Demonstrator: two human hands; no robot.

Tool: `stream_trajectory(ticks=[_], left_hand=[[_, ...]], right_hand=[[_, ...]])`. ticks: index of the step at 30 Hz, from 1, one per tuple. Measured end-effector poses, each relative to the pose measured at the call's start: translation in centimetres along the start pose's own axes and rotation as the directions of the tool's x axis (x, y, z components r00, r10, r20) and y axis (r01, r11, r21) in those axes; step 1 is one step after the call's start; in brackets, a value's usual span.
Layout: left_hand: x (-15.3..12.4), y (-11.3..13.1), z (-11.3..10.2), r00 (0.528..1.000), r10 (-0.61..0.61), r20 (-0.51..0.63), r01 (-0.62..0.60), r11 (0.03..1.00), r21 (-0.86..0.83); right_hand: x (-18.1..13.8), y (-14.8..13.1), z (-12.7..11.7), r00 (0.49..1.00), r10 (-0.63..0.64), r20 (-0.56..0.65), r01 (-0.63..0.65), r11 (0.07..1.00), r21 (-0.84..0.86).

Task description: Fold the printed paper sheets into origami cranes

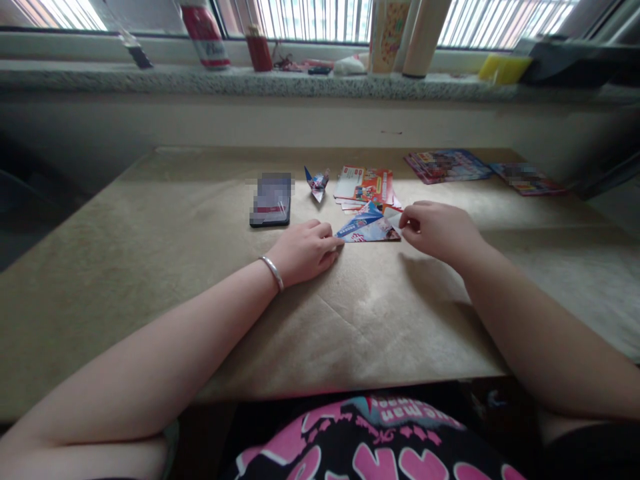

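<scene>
A folded sheet of printed paper (367,230), blue and white with some red, lies on the table between my hands in a roughly triangular shape. My left hand (306,250), with a silver bangle at its wrist, has its fingertips on the paper's left point and holds it there. At the right side, my right hand (435,230) pinches a raised flap of the same paper between thumb and fingers. Just beyond stands a small folded paper crane (318,184). A stack of printed paper sheets (365,185) lies directly behind the folded paper.
A dark phone (271,200) lies left of the crane. More printed sheets (447,165) are at the far right of the cloth-covered table (150,247). On the window sill (300,81) stand a red can (205,33), a red jar (259,52) and a yellow object (505,69).
</scene>
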State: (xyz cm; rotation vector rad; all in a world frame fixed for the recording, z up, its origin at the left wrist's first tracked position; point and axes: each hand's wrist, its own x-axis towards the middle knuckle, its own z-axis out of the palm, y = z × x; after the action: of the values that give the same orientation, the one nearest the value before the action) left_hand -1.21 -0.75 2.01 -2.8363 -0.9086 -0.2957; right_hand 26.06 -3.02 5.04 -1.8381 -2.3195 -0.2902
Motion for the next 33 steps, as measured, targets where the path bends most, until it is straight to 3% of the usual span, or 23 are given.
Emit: stream_trajectory(ticks=[3,6,10,20,29,33], left_hand=[[0.1,0.0,0.2,1.0,-0.004,-0.01,0.004,1.0,0.012],[0.2,0.0,0.5,0.999,-0.02,-0.029,0.02,0.999,0.029],[0.3,-0.2,0.9,0.999,-0.034,-0.042,0.035,0.999,0.026],[0.9,-0.3,1.1,0.998,-0.063,-0.032,0.064,0.998,0.029],[1.2,-0.7,1.8,0.998,0.01,-0.057,-0.009,1.0,0.02],[1.4,-0.1,1.5,0.999,-0.029,-0.04,0.032,0.996,0.079]], right_hand=[[0.1,-1.3,1.5,0.972,-0.215,-0.091,0.223,0.97,0.092],[0.5,-2.3,3.1,0.922,-0.374,-0.103,0.385,0.915,0.123],[1.0,-2.6,4.0,0.922,-0.373,-0.102,0.384,0.915,0.125],[0.4,-4.1,2.9,0.908,-0.407,-0.101,0.413,0.909,0.052],[0.1,-5.3,2.8,0.945,-0.322,-0.065,0.326,0.941,0.086],[0.1,-5.9,2.9,0.946,-0.317,-0.067,0.322,0.944,0.078]])
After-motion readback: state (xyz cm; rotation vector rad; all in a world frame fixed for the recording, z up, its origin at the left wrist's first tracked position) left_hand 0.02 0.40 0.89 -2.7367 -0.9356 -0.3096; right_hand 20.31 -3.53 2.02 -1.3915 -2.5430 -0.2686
